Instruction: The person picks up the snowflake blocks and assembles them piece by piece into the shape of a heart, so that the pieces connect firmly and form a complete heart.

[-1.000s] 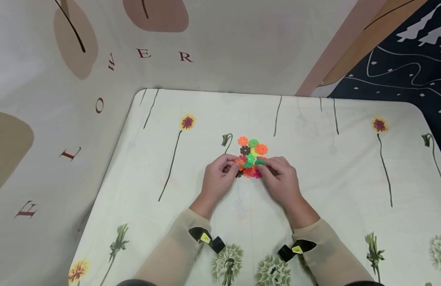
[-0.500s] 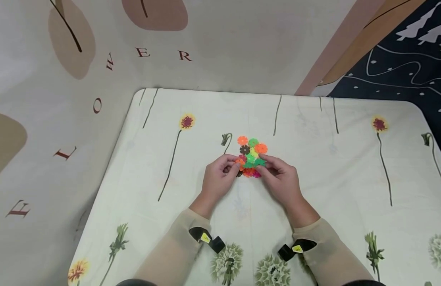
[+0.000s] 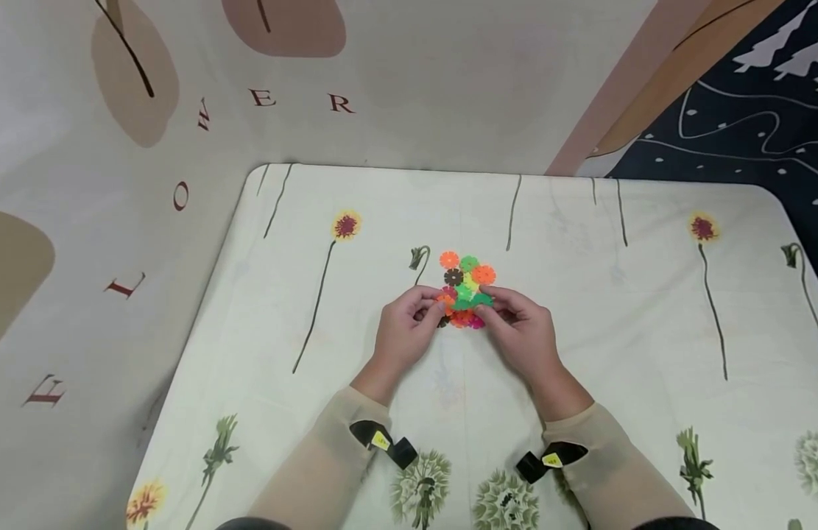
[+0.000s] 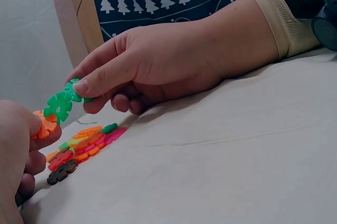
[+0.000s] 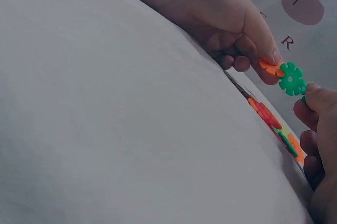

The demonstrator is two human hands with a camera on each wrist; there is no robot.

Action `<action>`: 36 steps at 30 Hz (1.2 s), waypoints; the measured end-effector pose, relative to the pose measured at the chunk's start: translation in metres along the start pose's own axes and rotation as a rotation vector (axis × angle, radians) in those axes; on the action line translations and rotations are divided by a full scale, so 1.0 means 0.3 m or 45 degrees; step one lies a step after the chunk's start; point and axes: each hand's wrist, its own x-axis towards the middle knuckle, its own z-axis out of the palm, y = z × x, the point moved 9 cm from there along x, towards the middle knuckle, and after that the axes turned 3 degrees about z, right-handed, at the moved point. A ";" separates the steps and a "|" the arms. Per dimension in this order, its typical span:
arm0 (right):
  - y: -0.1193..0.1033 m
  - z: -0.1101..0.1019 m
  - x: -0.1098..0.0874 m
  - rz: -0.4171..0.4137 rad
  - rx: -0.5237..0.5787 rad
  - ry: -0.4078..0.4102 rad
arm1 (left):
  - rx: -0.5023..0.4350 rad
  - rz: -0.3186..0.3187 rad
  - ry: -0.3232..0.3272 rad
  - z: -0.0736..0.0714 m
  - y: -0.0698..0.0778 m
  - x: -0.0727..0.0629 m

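Turned a little since a second ago, a green notched disc (image 4: pixel 73 90) is pinched in the right hand (image 3: pixel 524 327). It touches a second green disc (image 4: pixel 58 107) — that one meeting an orange disc (image 4: pixel 48 123) pinched in the left hand (image 3: pixel 405 324). Just below and beyond both hands, a pile of coloured discs (image 4: pixel 87 144) lies on the white, flower-printed counter (image 3: pixel 601 316).

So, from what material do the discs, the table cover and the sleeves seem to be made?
Discs: probably plastic, slightly satin; even, bright colour and clean notches suggest it.
Table cover: matte; soft creases suggest fabric, though a coating is possible.
Sleeves: matte, likely knit; the ribbed cuff in the left wrist view suggests it.
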 end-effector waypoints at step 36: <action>0.002 0.006 -0.005 0.036 0.060 -0.063 | -0.096 0.029 -0.101 0.009 -0.014 -0.007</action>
